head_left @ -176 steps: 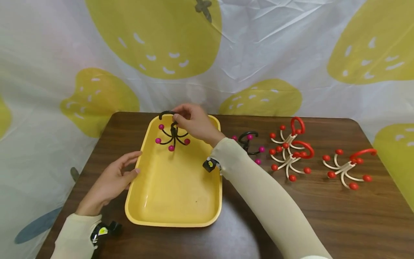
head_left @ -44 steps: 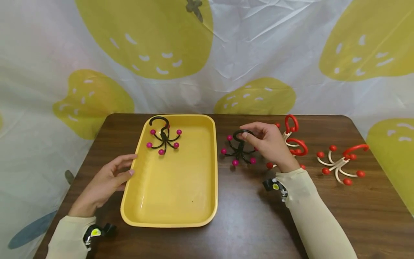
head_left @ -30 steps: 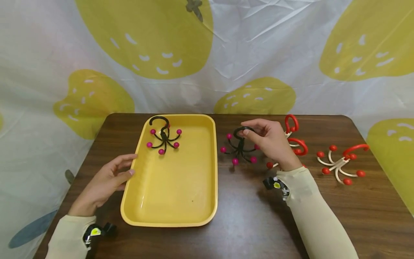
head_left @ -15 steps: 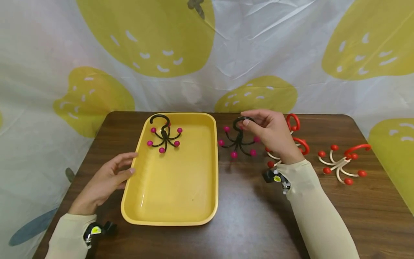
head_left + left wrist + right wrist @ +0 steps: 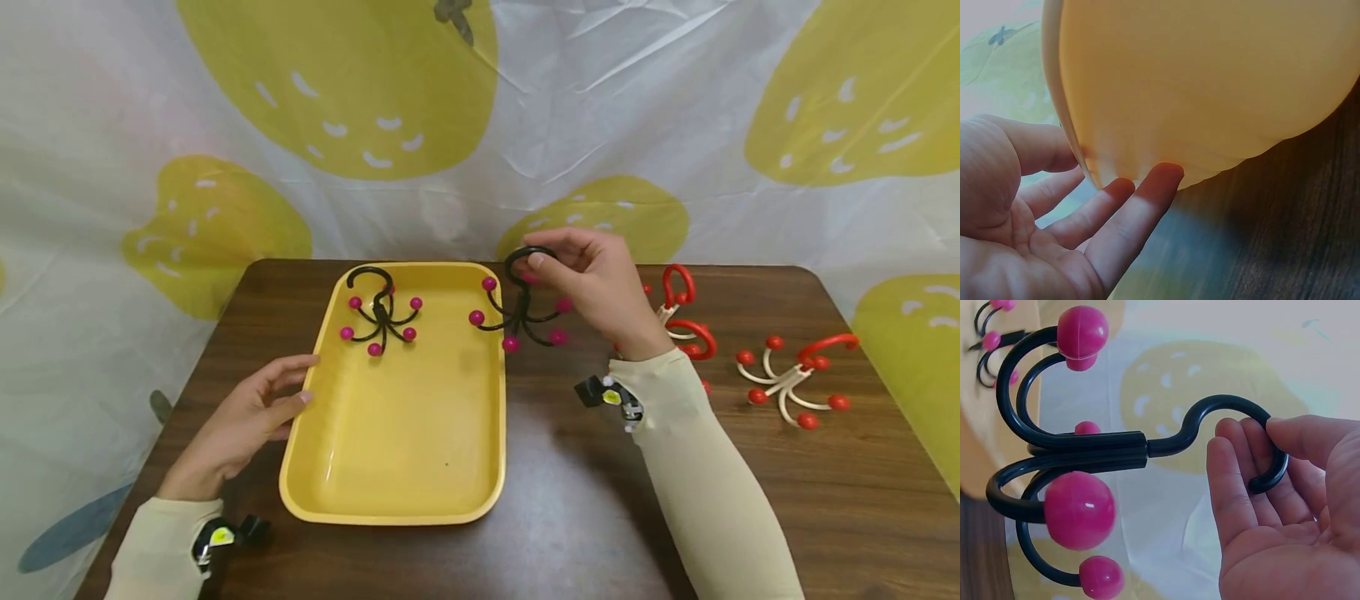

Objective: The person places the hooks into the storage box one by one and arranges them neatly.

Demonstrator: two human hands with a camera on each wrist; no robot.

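My right hand (image 5: 592,292) pinches the curved hook of a black hook hanger (image 5: 1116,447) with pink ball tips. In the head view this hanger hangs upright in the air, its left arms overlapping the right rim of the yellow tray (image 5: 397,433). The right wrist view shows thumb and fingers on opposite sides of the hook's curve. At the tray's left side, my left hand (image 5: 243,429) touches the rim and outer wall with relaxed, spread fingers (image 5: 1160,178). Inside the tray, at its back left corner, stands a similar black hanger (image 5: 381,313).
Three white hangers with red hooks stand on the brown table (image 5: 555,517) to the right. Two red hooks (image 5: 703,335) show close together, partly hidden behind my right arm; another white hanger (image 5: 789,379) stands farther right. A fruit-printed cloth (image 5: 442,208) hangs behind the table.
Earlier the right hand set the first black hanger into the tray and moved off to the second. It has since lifted that one from the table and moved it left. The left hand keeps its place.
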